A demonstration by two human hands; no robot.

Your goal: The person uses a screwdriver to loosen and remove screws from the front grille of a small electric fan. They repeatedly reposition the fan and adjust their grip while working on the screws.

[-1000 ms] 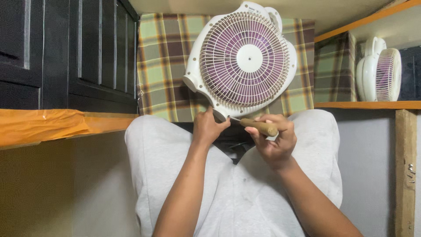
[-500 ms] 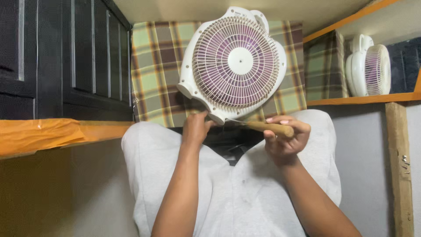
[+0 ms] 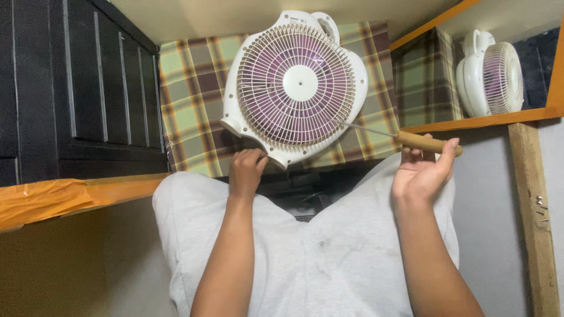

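A white box fan [image 3: 294,85] with a round grille and purple blades stands tilted against a plaid cloth [image 3: 188,111]. My left hand [image 3: 245,170] grips the fan's lower left edge. My right hand [image 3: 422,173] holds a screwdriver [image 3: 426,142] by its wooden handle, at the fan's lower right. The thin metal shaft points left, and its tip is at the fan's right rim. Both forearms rest over my knees in light grey trousers [image 3: 329,258].
A dark panelled cabinet [image 3: 76,94] fills the upper left, above an orange ledge [image 3: 64,194]. At the upper right, a second white fan [image 3: 490,73] sits on an orange-edged shelf [image 3: 476,120]. A wooden post [image 3: 531,217] runs down the right side.
My right hand has pulled the screwdriver from the fan's bottom edge, next to my left hand, up and to the right. My left hand stays on the fan. The view has shifted slightly.
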